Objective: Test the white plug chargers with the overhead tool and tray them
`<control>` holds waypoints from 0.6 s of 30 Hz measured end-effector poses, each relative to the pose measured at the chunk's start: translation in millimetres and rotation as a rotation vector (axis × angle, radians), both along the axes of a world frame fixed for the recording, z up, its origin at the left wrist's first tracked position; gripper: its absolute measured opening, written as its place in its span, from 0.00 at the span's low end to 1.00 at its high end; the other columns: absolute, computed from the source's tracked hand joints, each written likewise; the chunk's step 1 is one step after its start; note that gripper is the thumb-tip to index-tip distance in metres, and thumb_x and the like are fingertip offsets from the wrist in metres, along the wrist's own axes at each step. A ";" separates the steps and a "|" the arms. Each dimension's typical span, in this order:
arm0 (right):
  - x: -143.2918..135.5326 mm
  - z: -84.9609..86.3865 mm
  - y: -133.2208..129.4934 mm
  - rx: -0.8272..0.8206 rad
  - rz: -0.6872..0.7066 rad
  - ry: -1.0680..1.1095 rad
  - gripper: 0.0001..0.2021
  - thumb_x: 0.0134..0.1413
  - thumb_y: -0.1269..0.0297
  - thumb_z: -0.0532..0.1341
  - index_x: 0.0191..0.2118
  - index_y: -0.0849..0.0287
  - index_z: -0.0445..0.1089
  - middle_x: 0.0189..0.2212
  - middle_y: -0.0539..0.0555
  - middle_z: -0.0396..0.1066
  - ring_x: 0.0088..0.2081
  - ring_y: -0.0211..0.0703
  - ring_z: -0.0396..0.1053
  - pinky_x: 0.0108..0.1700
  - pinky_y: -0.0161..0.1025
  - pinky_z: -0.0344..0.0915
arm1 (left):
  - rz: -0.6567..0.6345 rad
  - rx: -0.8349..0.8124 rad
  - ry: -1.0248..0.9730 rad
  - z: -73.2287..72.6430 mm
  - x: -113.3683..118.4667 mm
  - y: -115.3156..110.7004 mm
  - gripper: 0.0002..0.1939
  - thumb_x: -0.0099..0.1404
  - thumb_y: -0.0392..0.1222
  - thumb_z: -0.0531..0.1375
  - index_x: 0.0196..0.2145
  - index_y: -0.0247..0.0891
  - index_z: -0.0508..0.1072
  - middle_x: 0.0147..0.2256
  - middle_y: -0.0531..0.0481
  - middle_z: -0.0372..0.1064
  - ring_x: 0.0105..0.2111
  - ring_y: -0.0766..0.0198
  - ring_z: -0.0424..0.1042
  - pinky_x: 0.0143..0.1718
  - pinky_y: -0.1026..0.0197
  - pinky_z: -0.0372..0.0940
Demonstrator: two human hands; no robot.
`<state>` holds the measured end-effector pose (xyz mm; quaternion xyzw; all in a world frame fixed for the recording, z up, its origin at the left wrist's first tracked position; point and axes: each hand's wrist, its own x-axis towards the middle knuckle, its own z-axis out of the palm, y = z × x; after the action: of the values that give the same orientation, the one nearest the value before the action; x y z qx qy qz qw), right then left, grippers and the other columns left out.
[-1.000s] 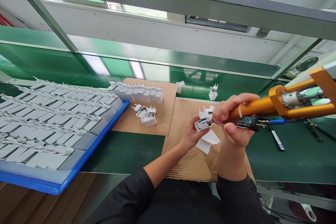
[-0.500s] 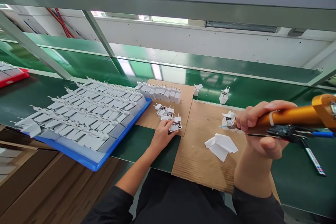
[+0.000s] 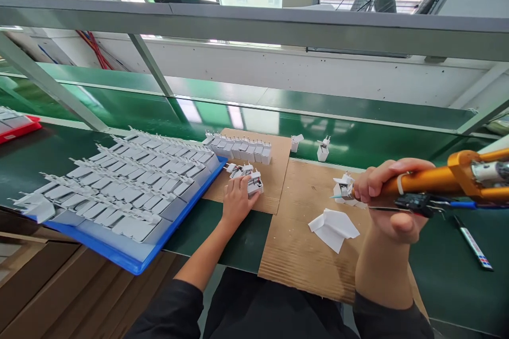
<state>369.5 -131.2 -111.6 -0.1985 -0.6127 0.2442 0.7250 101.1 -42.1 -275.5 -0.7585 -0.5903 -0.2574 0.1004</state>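
Observation:
My right hand (image 3: pixel 393 198) is wrapped round an orange glue dispensing gun (image 3: pixel 427 177), whose pale blue nozzle tip points left. Just behind that tip stand white plug adapters (image 3: pixel 342 186), partly hidden by my fingers. My left hand (image 3: pixel 237 201) is closed round a white plug adapter (image 3: pixel 255 184) with its inside showing, at the near edge of the left cardboard sheet (image 3: pixel 280 169). Close beyond its fingers are other open adapters (image 3: pixel 238 169). A row of white adapters (image 3: pixel 242 149) stands upright behind them.
At left, a blue tray (image 3: pixel 137 265) carries rows of adapters. Two adapters stand at the back, one of them here (image 3: pixel 323 151). Folded white paper (image 3: pixel 333 229) lies on the right cardboard (image 3: pixel 294 259). A marker pen (image 3: pixel 473 243) lies far right; a red tray (image 3: pixel 24 130) sits far left.
My left hand has drawn slightly left, and the adapter by its fingers now sits lower and further left. My right hand still holds the gun near the same adapters. The view has tilted up slightly.

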 end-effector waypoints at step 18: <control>3.8 -7.2 6.1 0.075 0.088 -0.047 0.26 0.42 0.51 0.69 0.47 0.53 0.66 0.24 0.46 0.61 0.21 0.35 0.57 0.20 0.35 0.55 | -0.097 -0.463 -0.729 15.8 181.5 148.0 0.41 0.55 0.30 0.60 0.63 0.28 0.46 0.62 0.29 0.50 0.63 0.47 0.51 0.62 0.51 0.49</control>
<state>373.3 -125.1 -118.8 -0.1496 -0.6464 0.2480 0.7059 282.7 106.0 -259.7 -0.6472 -0.5931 -0.3736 -0.2996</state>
